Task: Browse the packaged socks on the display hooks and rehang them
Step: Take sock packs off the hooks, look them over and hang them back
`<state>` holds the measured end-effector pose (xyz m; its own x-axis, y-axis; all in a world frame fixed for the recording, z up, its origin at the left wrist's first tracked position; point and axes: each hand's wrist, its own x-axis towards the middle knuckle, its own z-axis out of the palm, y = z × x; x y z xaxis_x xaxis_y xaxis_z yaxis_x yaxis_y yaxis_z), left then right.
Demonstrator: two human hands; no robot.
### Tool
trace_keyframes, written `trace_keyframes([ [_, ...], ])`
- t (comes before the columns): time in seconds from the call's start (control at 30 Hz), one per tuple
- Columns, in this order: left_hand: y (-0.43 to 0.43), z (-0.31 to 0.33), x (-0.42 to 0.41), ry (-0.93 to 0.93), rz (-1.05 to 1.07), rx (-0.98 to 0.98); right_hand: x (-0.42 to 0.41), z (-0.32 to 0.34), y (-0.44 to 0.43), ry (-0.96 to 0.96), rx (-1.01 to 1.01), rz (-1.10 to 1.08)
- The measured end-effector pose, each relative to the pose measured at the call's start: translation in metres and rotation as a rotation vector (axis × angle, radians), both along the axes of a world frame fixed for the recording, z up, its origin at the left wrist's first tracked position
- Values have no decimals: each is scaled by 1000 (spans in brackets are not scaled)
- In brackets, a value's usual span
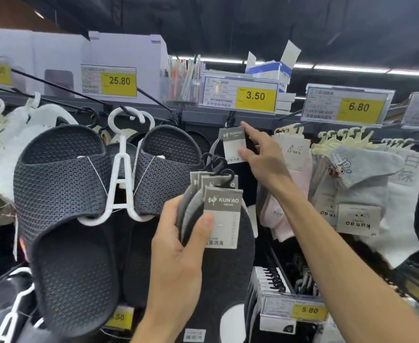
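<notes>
Up close, the packaged socks [222, 214] are dark grey and charcoal low-cut pairs, each folded under a two-tone card header, grey on top with "KUN'AO" printed in white and pale below, topped by a small black plastic hook. Several of these packs are fanned together in the left hand [178, 246], low in the middle of the view; the thumb lies across the pale part of the front card and the fingers curl behind the stack, so the hand is closed around the bundle. Their black hooks bunch together just above the cards.

One more pack of the same kind, the hanging sock pack [233, 147], sits higher up, under the front edge of the shelf, just below the 3.50 price tag [239, 94]. Its black hook is up at the display hook [230, 121]; whether it is fully seated there is hard to tell. The right hand [265, 154] reaches up to it with fingers partly spread, index finger stretched to the card's top right corner and thumb pressed on the lower right edge, a light pinch on the card.

To the left, black mesh slippers [62, 174] hang on a white plastic hanger [123, 169]. To the right, pale pink and grey socks [357, 179] hang in rows under the 6.80 price tag [347, 106]
</notes>
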<state>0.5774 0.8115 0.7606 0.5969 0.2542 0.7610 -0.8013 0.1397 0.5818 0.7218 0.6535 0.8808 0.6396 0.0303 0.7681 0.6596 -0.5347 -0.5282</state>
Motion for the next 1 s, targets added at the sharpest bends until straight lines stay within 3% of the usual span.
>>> trace_keyframes([
  [0.17, 1, 0, 2, 22, -7, 13, -4, -1, -2, 30, -125, -96],
  [0.27, 5, -1, 4, 29, -35, -23, -36, -11, 3, -110, -97, -204],
  [0.37, 10, 0, 6, 4, -23, -26, -93, -35, 2, -221, 35, 49],
  [0.47, 8, 1, 7, -26, -27, -38, -136, -58, 8, -71, -93, 216],
  [0.87, -12, 5, 11, 36, -192, -95, -136, -71, -10, -43, 20, 184],
  [1.0, -7, 10, 9, 52, -349, -116, -137, -69, -11, -57, -14, 185],
])
